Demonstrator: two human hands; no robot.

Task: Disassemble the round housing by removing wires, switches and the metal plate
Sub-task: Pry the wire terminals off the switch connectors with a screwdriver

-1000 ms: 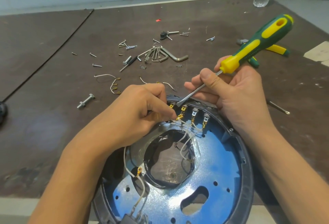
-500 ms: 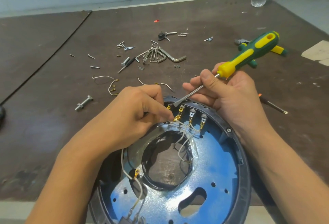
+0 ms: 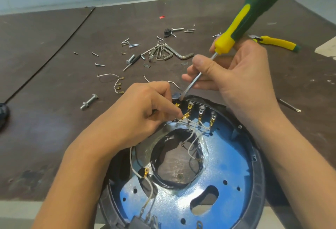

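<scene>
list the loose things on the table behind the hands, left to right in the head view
bolt with nut → loose white wires → hex keys → yellow-handled pliers

Green-and-yellow screwdriver [image 3: 243, 18], blue metal plate [image 3: 227, 159], black round housing [image 3: 258, 174], white wires [image 3: 192, 138], brown table [image 3: 54, 101]
</scene>
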